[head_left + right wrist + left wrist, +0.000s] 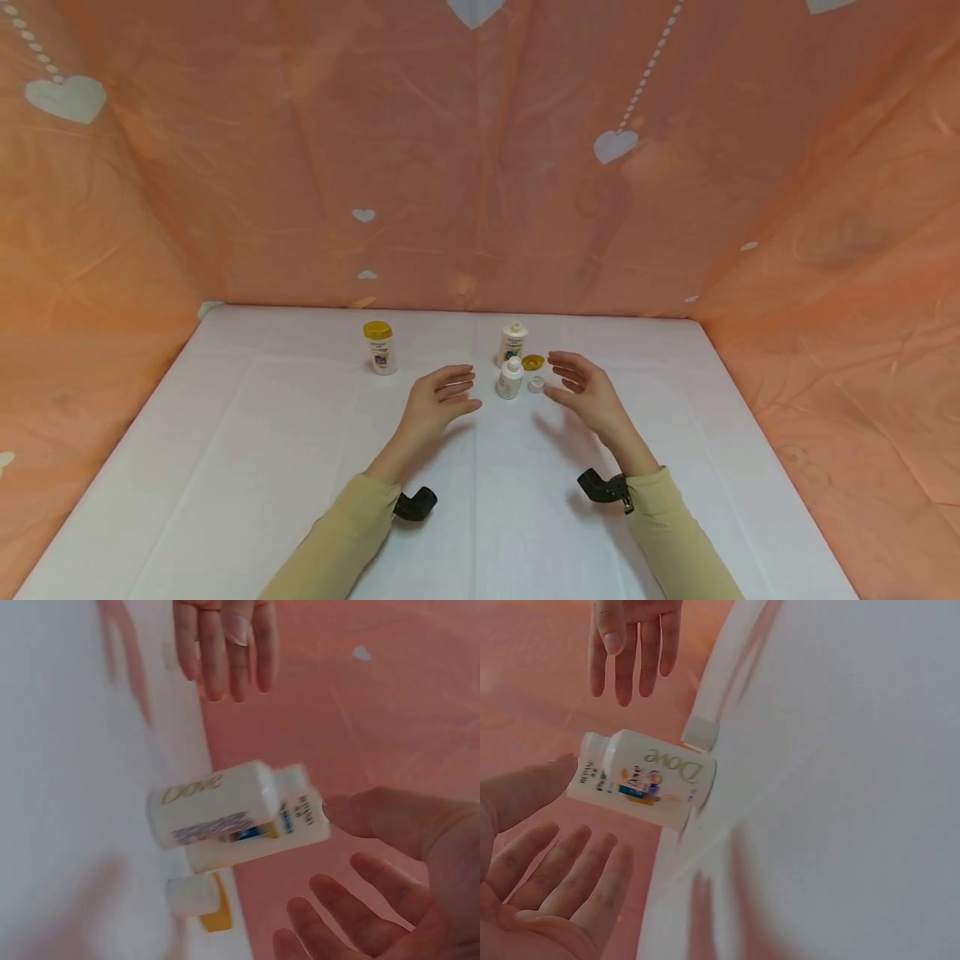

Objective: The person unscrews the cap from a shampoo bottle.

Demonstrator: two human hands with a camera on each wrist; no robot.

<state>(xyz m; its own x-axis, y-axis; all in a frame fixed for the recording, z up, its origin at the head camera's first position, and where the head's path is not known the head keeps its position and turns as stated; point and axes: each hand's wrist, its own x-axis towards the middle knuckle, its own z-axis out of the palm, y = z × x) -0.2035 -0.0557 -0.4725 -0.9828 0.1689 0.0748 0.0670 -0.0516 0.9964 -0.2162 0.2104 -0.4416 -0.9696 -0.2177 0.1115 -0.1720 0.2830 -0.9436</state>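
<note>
Two uncapped white bottles stand upright on the table: a small Dove bottle (510, 379) in front and a taller labelled one (513, 342) close behind. To their right lie a white cap (536, 384) and a yellow cap (532, 362). My left hand (442, 400) hovers left of the small bottle, fingers spread and holding nothing. On the other side my right hand (585, 387) is beside the caps, its fingers relaxed and apart from them. In the right wrist view the Dove bottle (214, 802) overlaps the taller one.
A third white bottle with a yellow cap (378, 347) stands at the back left. White cloth covers the table (255, 467). An orange curtain (465, 167) with pale hearts rises behind the table and along both sides.
</note>
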